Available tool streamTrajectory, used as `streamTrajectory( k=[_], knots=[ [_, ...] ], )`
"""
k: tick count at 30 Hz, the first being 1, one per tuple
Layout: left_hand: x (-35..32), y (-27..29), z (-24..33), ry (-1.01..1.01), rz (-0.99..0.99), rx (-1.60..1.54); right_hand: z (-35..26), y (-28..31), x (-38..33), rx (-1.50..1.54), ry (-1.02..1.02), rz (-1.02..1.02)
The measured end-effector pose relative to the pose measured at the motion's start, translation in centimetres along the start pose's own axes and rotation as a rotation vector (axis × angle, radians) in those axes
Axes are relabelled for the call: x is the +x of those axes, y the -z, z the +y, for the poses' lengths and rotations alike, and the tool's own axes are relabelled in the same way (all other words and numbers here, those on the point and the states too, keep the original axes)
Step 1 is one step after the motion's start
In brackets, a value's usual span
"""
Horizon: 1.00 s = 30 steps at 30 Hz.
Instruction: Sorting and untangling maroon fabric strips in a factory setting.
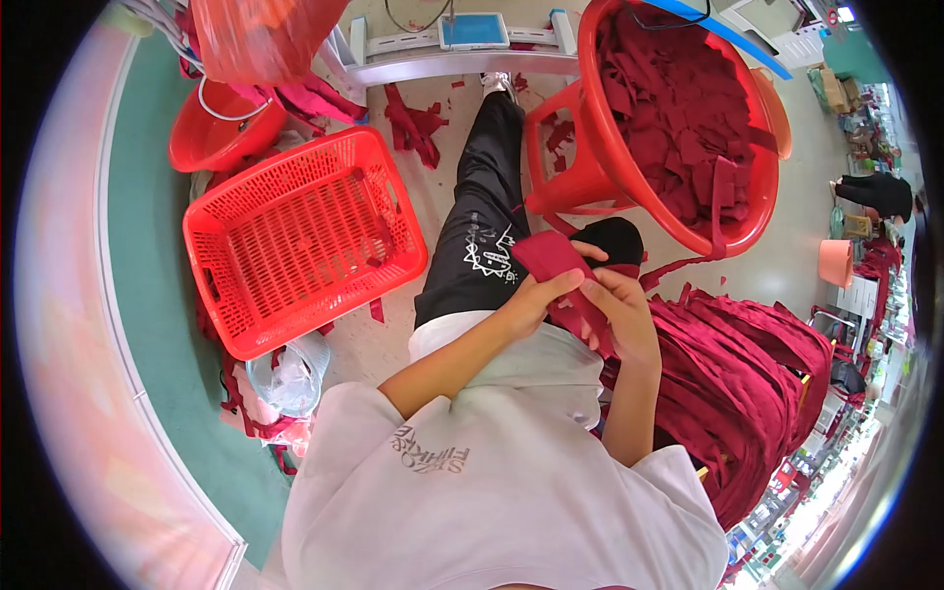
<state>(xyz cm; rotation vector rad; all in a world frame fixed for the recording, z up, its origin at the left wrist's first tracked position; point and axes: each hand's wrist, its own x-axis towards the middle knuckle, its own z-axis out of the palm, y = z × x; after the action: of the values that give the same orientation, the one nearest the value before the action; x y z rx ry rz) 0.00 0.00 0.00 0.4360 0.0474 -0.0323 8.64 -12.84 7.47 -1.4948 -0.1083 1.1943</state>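
In front of my lap I hold a folded dark red fabric piece (548, 258) in both hands. My left hand (536, 303) grips it from the left, its thumb pressed on top. My right hand (627, 313) is closed on the same cloth from the right, thumb and fingers close to the left thumb. Part of the cloth hangs below the fingers. Beside my right forearm lies a thick heap of long dark red fabric strips (733, 369). Ahead on the right, a large red plastic basin (590, 59) holds many small dark red fabric pieces (678, 128), with one strip draped over its rim.
A red plastic basket (295, 339) with a few scraps stands at the left. Behind it sit a smaller red basin (187, 138) and a red plastic bag (258, 39). A grey metal frame (462, 67) crosses ahead. Red scraps (418, 128) litter the floor. A person (878, 195) is far right.
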Motion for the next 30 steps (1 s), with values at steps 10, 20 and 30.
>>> streamTrajectory(
  k=[10,20,30],
  knots=[
    [0.4,-0.2,0.4,0.053,0.174,0.090,1.1,0.1,-0.5,-0.071,0.034,0.103],
    [2.1,2.3,1.7,-0.201,0.259,-0.445,5.1,5.4,-1.0,-0.909,0.177,0.093],
    [2.7,5.7,7.8,-0.272,0.106,-0.508,37.8,12.9,-11.3,-1.226,-0.427,1.190]
  ],
)
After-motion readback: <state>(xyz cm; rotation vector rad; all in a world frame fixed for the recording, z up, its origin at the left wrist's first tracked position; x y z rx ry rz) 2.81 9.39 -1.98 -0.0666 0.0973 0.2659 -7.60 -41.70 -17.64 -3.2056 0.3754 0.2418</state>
